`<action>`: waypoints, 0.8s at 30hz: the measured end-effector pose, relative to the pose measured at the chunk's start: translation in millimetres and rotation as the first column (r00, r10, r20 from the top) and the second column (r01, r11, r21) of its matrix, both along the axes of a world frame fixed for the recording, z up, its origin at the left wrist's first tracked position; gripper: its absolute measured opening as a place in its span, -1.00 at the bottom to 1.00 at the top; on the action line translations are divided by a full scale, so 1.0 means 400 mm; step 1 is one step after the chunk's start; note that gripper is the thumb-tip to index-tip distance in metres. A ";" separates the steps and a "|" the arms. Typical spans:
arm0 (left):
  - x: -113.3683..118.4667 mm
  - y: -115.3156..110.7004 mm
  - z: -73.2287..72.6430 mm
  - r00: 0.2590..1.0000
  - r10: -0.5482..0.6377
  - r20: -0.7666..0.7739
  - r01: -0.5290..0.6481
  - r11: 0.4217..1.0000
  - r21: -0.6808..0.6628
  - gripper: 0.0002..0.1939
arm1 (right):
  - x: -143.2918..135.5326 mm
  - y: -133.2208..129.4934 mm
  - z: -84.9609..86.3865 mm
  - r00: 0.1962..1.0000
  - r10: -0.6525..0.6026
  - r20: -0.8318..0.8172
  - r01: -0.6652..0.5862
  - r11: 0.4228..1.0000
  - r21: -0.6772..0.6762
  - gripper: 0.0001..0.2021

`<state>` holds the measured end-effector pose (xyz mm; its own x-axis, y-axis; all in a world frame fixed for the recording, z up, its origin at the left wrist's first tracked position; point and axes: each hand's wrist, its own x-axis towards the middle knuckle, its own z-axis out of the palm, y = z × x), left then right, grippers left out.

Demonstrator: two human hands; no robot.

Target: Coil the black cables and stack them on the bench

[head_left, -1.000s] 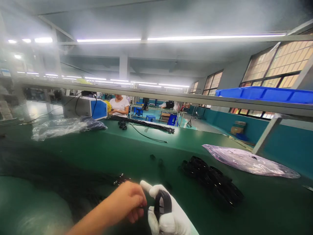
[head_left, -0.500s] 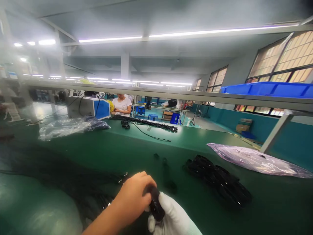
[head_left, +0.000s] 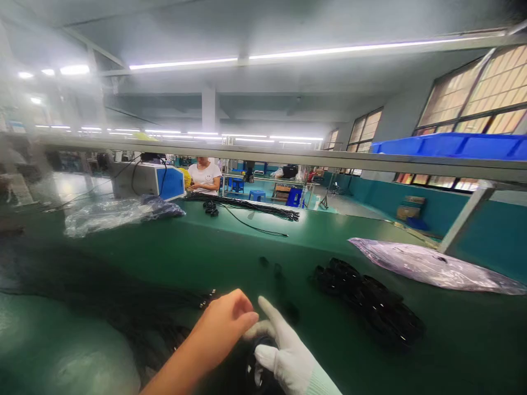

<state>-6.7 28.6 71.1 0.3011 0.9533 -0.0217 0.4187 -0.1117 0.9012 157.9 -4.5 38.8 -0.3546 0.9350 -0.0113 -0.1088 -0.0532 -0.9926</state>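
My right hand (head_left: 290, 351), in a white glove, holds a coiled black cable (head_left: 251, 370) low in the head view, its thumb over the coil and its index finger stretched out. Close by on the left is my bare left hand (head_left: 230, 321). Its fingers are curled with the thumb against them; whatever lies between them cannot be made out. A spread of loose black cables (head_left: 135, 299) reaches across the table to the left, some ending in small metal plugs (head_left: 208, 298). On the right rests a pile of coiled black cables (head_left: 370, 302).
A clear plastic bag (head_left: 123, 213) and a blue-and-grey machine (head_left: 164, 181) stand left on the green table (head_left: 230, 258). More cables (head_left: 247, 206) lie along the far edge. A flat plastic bag (head_left: 436, 269) is at right, below a shelf rail with a blue tray (head_left: 453, 147). A person (head_left: 205, 176) sits beyond.
My left hand has come off the black coil and its fingers have curled. My right hand has turned, its index finger now extended, and the coil sits lower in its grip.
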 end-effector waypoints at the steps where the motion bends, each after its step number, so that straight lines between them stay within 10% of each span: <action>1: -0.008 -0.005 0.002 1.000 -0.005 -0.005 0.005 1.000 0.002 -0.84 | 0.006 0.001 0.001 1.000 -0.026 0.017 0.025 1.000 0.016 -0.07; 7: -0.008 -0.026 -0.033 0.919 -0.100 0.380 0.221 0.931 -0.289 -0.49 | 0.026 0.028 -0.025 0.985 -0.156 -0.070 0.162 0.983 0.086 -0.02; 14: 0.042 -0.043 -0.107 0.878 0.052 0.477 0.038 0.983 -0.178 -0.56 | 0.009 0.053 -0.085 0.970 -0.096 -0.225 0.102 0.995 0.016 0.03; 19: 0.005 -0.050 -0.074 0.992 0.031 0.126 -0.061 0.968 0.243 -0.61 | -0.011 0.027 -0.053 0.961 0.125 -0.247 -0.147 0.987 -0.071 -0.18; 24: 0.005 -0.038 -0.110 0.991 0.083 -0.105 0.010 0.737 0.676 -0.62 | -0.031 0.013 -0.012 0.957 0.168 -0.235 -0.163 0.986 0.039 -0.44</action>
